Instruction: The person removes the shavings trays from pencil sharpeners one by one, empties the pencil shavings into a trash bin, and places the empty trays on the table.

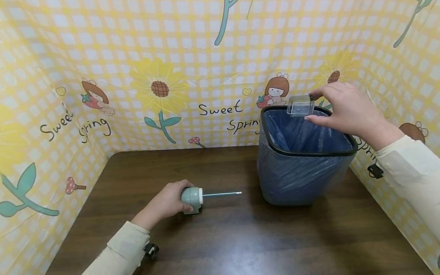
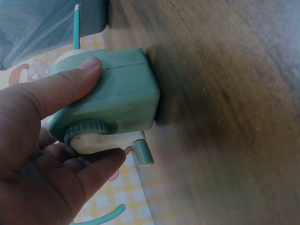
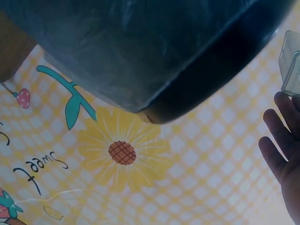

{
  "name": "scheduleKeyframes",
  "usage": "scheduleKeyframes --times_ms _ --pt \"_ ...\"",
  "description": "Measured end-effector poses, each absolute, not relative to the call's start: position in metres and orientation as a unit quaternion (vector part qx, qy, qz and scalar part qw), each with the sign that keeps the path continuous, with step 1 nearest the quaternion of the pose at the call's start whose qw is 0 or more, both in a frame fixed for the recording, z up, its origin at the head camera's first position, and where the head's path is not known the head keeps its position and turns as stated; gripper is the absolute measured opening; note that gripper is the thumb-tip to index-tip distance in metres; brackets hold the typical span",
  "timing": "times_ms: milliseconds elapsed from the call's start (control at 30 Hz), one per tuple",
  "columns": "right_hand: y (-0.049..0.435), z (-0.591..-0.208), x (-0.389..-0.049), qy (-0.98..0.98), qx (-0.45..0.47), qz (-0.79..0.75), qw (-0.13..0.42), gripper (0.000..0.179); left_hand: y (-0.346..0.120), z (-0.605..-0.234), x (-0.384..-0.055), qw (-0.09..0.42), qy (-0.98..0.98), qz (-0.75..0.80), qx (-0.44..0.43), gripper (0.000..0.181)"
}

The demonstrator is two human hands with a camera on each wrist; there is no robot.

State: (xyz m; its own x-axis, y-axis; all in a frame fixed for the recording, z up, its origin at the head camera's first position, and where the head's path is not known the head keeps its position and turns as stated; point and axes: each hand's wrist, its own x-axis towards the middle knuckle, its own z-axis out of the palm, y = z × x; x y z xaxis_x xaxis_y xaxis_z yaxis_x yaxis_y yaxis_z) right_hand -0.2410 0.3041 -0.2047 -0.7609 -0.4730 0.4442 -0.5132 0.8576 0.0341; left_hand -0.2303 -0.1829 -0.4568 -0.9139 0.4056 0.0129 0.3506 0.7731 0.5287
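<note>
My left hand (image 1: 170, 199) holds a green crank pencil sharpener (image 1: 191, 198) on the table, the thumb on its body in the left wrist view. A blue pencil (image 1: 221, 194) sticks out of the sharpener's white front, pointing right. The crank handle (image 2: 143, 153) shows at the sharpener's back end. Over the bin's mouth, my right hand (image 1: 348, 106) pinches a small clear plastic box (image 1: 300, 106) between thumb and fingers. Only part of that box is in the right wrist view. Whether anything lies in it cannot be told.
A trash bin (image 1: 302, 178) with a black rim and bluish plastic liner stands on the right of the brown wooden table (image 1: 226, 246). Yellow checked cloth (image 1: 209, 83) with sunflowers and lettering walls off the back and both sides.
</note>
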Motion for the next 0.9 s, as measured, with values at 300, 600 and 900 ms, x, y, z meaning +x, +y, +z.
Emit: scheduleKeyframes --times_ms 300,600,900 --pt "0.3 -0.212 -0.243 -0.943 0.251 0.075 0.203 0.058 -0.183 -0.457 -0.23 0.054 0.94 0.271 0.199 0.065" --pt "0.299 -0.218 -0.241 -0.943 0.236 0.15 0.179 0.06 -0.184 -0.455 -0.231 0.049 0.94 0.266 0.207 0.064" --pt "0.294 -0.228 -0.239 -0.945 0.218 0.164 0.178 0.055 -0.183 -0.456 -0.231 0.053 0.94 0.272 0.2 0.064"
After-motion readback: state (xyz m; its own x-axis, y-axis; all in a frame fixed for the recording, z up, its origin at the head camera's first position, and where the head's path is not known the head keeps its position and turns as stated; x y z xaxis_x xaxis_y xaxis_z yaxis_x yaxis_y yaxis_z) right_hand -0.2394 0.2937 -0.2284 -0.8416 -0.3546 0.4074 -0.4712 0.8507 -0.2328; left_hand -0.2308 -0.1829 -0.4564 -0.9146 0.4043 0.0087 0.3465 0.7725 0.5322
